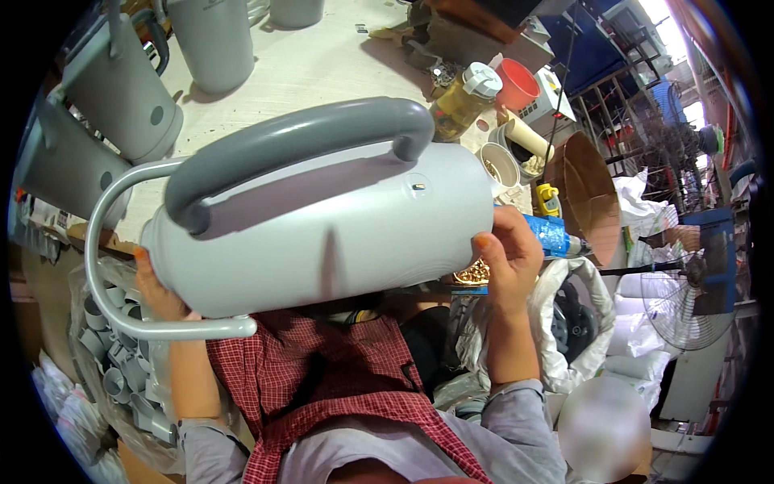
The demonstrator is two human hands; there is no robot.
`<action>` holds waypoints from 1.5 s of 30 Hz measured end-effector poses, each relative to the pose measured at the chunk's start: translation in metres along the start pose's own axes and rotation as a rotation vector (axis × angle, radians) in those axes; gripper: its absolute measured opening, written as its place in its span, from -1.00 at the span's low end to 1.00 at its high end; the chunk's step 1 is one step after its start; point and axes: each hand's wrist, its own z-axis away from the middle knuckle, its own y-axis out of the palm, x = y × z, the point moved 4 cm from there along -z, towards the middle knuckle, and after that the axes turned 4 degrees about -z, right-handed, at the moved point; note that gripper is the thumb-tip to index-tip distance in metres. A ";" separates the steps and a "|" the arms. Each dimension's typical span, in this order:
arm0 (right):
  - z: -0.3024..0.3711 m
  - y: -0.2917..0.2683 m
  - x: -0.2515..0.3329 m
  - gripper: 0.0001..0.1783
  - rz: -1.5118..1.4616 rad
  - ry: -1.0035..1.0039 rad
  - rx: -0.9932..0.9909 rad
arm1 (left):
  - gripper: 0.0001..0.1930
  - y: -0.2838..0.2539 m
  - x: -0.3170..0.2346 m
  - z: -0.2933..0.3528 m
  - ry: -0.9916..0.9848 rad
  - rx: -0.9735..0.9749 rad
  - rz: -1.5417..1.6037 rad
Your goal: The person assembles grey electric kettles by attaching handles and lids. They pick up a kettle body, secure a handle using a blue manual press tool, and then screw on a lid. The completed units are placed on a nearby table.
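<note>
A large pale grey jug [322, 226] lies on its side across my front, held up between both hands. Its thick dark grey handle [298, 133] faces up and away from me. A thin light grey curved tube [101, 258] loops round the jug's left end. A small metal piece sits in a round recess near its right end. My left hand [160, 290] grips the left end from below, its fingers partly hidden by the jug. My right hand [514, 250] holds the rim of the right end between thumb and fingers. Behind that hand is a blue power screwdriver [547, 235].
Several grey jugs [121, 89] stand on the pale table [339, 73]. A bottle [463, 101], red cup [518, 84] and small tubs [498, 165] stand at the back right. Brass-coloured screws [474, 273], a white sack [564, 355], a fan [685, 290] and a bag of grey parts [121, 355] surround me.
</note>
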 end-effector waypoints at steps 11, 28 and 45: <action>0.005 -0.006 -0.022 -0.77 0.042 0.073 0.071 | -0.41 0.015 0.023 0.000 -0.037 0.023 -0.078; -0.071 0.056 0.007 -0.60 -0.233 -0.050 0.333 | -0.49 0.005 0.004 -0.006 0.091 0.073 -0.187; -0.053 0.051 0.009 -0.61 0.175 -0.306 0.162 | -0.49 -0.010 0.024 -0.018 0.056 -0.064 -0.028</action>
